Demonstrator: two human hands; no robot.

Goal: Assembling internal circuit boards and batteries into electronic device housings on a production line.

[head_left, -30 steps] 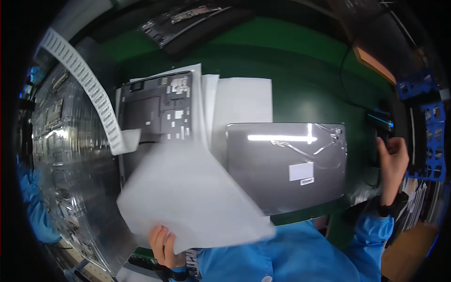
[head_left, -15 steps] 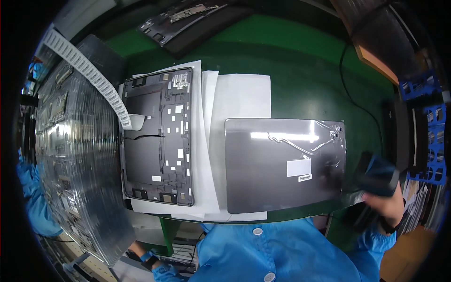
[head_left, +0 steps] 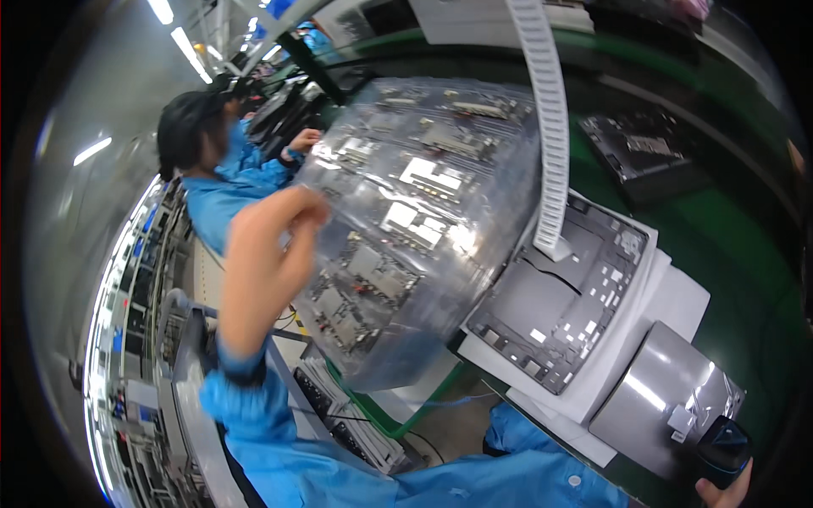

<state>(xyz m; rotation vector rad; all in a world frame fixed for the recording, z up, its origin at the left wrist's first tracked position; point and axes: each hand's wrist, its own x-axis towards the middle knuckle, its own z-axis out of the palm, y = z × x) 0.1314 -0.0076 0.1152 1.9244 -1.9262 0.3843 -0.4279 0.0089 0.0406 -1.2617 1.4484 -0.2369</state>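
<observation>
My left hand [head_left: 269, 258] is raised beside a tall stack of clear plastic trays [head_left: 500, 254] holding circuit boards. Motion blurs its fingers, and I see nothing clearly held. Low at the right, my right hand [head_left: 730, 491] grips a black handheld scanner [head_left: 725, 447]. The scanner overlaps the corner of a grey, film-wrapped device panel [head_left: 648, 385], which carries a small white label. Between the panel and the trays lies an open dark device housing [head_left: 542, 296] with several white stickers. A long strip of labels [head_left: 552, 127] hangs down to it.
White sheets [head_left: 677, 292] lie under the housing and panel. Another dark part with a board [head_left: 648, 146] rests farther back on the green bench. To the left, a co-worker in blue [head_left: 212, 199] reaches toward the trays. A rack of boards [head_left: 364, 423] stands below the bench.
The view has swung left, bringing the co-worker and the tray stack into the middle. My left hand has risen from low beside the stack. My right hand still holds the scanner, now by the panel.
</observation>
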